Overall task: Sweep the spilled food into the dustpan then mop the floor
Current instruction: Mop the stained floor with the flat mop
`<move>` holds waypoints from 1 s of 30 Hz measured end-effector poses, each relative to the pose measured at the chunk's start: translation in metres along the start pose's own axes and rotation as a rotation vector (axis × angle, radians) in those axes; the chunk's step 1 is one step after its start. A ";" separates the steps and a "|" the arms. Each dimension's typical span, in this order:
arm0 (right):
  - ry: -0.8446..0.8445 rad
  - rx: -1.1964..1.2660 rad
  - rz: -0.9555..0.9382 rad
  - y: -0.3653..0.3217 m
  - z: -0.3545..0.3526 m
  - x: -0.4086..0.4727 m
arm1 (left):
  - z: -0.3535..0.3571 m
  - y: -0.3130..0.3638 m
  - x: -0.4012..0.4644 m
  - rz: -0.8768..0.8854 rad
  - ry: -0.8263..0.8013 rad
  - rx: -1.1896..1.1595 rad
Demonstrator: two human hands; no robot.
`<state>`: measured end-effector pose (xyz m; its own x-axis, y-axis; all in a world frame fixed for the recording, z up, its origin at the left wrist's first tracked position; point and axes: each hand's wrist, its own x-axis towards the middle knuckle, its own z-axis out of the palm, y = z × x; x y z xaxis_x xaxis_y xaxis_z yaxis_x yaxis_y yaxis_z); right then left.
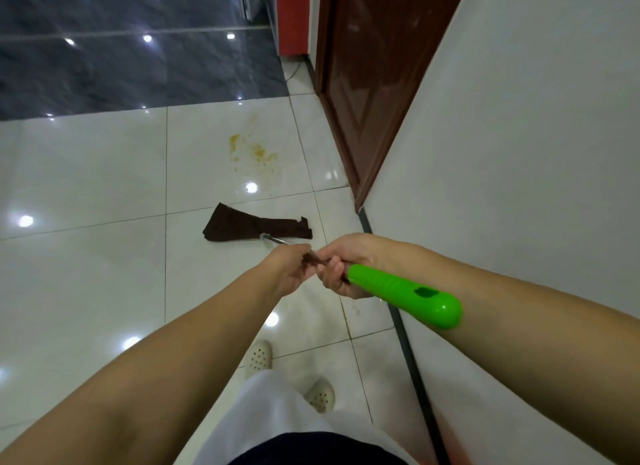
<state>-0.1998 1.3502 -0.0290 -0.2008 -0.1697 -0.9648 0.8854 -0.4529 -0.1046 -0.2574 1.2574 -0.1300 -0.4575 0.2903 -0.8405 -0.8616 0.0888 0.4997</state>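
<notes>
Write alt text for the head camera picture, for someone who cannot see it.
Two bare hands, left hand ahead of right hand, grip a mop handle with a green end; its dark cloth head lies on white floor tiles, short of a yellowish food stain near a brown door.

We are looking down at a glossy white tiled floor [86, 173]. A dark brown mop cloth [252, 226] is lying flat on it, and a yellowish stain [254, 153] is sitting beyond the cloth, well apart. Two pale perforated clogs [259, 355] are standing nearer us.
</notes>
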 end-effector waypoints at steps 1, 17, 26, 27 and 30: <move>-0.008 0.012 -0.006 0.002 0.000 0.003 | 0.000 -0.002 0.002 -0.024 0.007 -0.015; -0.122 0.360 -0.146 -0.002 0.028 0.015 | -0.008 0.022 0.020 -0.198 -0.082 -0.338; -0.060 0.434 -0.156 -0.038 0.048 0.060 | -0.030 0.053 0.080 -0.284 -0.063 -0.460; -0.058 0.426 -0.158 -0.048 0.051 0.063 | -0.030 0.063 0.086 -0.273 -0.061 -0.466; -0.054 0.417 -0.168 -0.085 0.064 0.074 | -0.033 0.098 0.107 -0.250 -0.057 -0.474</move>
<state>-0.3167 1.3198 -0.0759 -0.3586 -0.1037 -0.9277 0.5961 -0.7902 -0.1421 -0.3985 1.2661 -0.1780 -0.2243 0.3682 -0.9023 -0.9535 -0.2740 0.1252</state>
